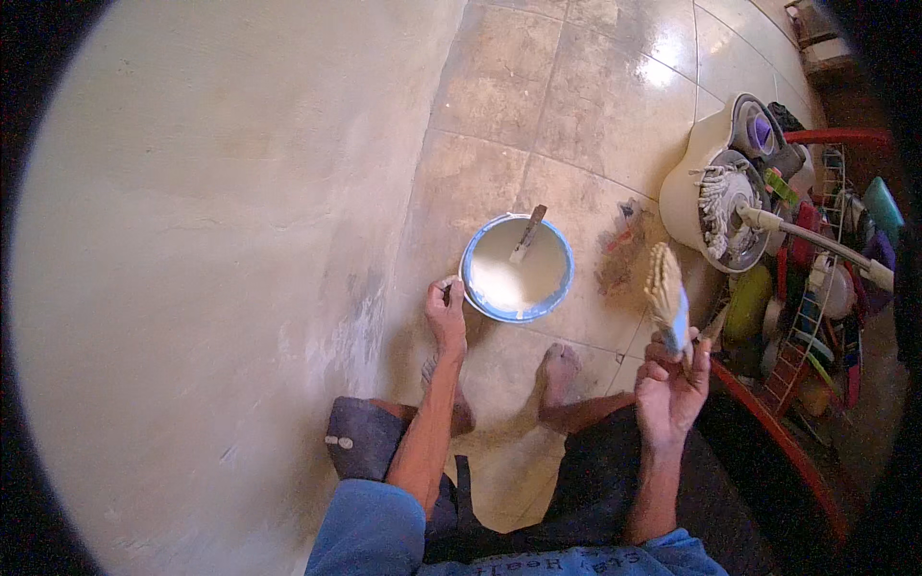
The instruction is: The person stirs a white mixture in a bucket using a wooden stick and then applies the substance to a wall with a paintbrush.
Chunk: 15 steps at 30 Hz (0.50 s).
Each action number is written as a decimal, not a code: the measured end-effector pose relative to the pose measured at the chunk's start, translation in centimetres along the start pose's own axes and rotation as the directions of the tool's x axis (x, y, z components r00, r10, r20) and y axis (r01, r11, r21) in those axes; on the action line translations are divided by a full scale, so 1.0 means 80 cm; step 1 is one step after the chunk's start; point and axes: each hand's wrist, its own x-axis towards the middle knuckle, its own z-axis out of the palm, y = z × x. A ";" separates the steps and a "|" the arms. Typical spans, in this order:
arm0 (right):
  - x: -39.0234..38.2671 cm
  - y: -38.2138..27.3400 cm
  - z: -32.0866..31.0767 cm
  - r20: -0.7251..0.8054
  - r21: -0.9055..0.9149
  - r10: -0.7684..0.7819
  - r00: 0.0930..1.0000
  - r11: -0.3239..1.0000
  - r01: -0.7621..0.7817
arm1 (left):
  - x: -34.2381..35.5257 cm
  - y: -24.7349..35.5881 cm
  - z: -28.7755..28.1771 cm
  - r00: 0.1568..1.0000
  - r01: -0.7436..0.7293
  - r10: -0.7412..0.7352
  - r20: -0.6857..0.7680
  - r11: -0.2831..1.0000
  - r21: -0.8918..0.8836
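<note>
A round bucket with a blue rim (572, 274) stands on the tiled floor in front of me, with whitish paint (504, 278) inside. A flat stick or scraper (534, 223) with a pale lower end leans in it against the far rim. My left hand (446, 312) is closed at the bucket's left side, gripping what looks like its thin handle. Held up to the right of the bucket, a paintbrush (663, 283) has thick cream-coated bristles and a blue band. The fingers of my right hand (672, 389) are closed around its lower end, bristles pointing away from me.
A stained pale wall (221, 221) rises close on my left. To the right stand a mop bucket (677, 187) with a mop (725, 211) in it and a red-framed rack (792, 350) of dishes and plastic ware. My bare feet (560, 370) are just behind the paint bucket.
</note>
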 end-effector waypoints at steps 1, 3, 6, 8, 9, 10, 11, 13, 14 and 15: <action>0.002 -0.004 -0.004 0.023 -0.005 -0.006 1.000 1.000 0.006 | 0.003 -0.006 0.002 0.999 0.032 -0.032 0.008 0.997 -0.071; 0.013 -0.001 -0.020 0.097 0.010 0.004 0.995 1.000 -0.005 | 0.015 -0.040 0.004 0.997 0.072 -0.068 0.025 0.972 -0.224; 0.016 0.002 -0.027 0.229 0.036 0.013 0.973 0.999 -0.022 | 0.023 -0.071 0.013 0.992 0.109 -0.074 0.102 0.909 -0.402; 0.012 0.006 -0.028 0.274 0.064 0.030 0.961 0.997 -0.049 | 0.027 -0.074 0.008 0.982 0.114 -0.036 0.184 0.894 -0.434; 0.010 0.009 -0.031 0.297 0.077 0.038 0.954 0.995 -0.064 | 0.029 -0.064 0.006 0.992 0.077 -0.040 0.117 0.940 -0.331; 0.007 0.012 -0.034 0.326 0.062 0.051 0.944 0.995 -0.076 | 0.031 -0.053 0.005 0.998 0.046 -0.036 0.049 0.974 -0.222; 0.001 0.012 -0.038 0.342 0.039 0.047 0.939 0.997 -0.064 | 0.032 -0.035 0.005 1.000 0.015 -0.017 -0.018 0.994 -0.108; -0.008 0.014 -0.049 0.376 0.005 0.033 0.926 0.999 -0.038 | 0.037 -0.001 0.008 0.946 -0.289 0.287 -0.148 0.957 0.010; -0.010 0.012 -0.063 0.424 -0.009 0.024 0.905 1.000 -0.022 | 0.046 0.015 0.015 0.876 -0.433 0.438 -0.201 0.899 0.073; -0.016 0.009 -0.070 0.441 -0.036 0.004 0.897 0.999 0.013 | 0.051 0.035 0.025 0.835 -0.521 0.537 -0.120 0.841 0.143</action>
